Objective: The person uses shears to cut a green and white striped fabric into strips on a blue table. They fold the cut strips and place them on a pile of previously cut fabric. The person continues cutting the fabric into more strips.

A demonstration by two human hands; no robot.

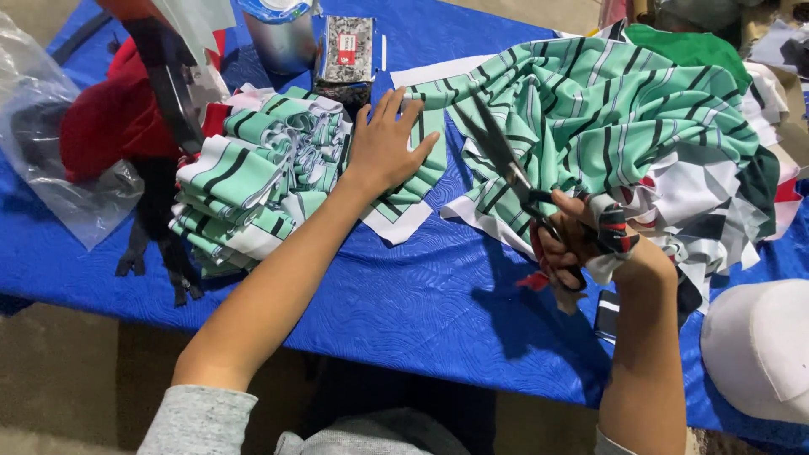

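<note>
My left hand (386,143) lies flat with fingers spread on a cut piece of green, white and black striped fabric (415,187), next to a stack of cut striped pieces (253,181). My right hand (569,240) grips the handles of a pair of black scissors (504,160), whose blades point up and left over the edge of a large heap of the same striped fabric (607,126). A strip of cloth is wrapped around my right wrist.
A blue cloth (404,295) covers the table. A clear plastic bag (50,143) and red cloth (109,118) lie at the left. A metal cup (282,38) and a small box (344,50) stand at the back. A white cap (758,345) sits at the right.
</note>
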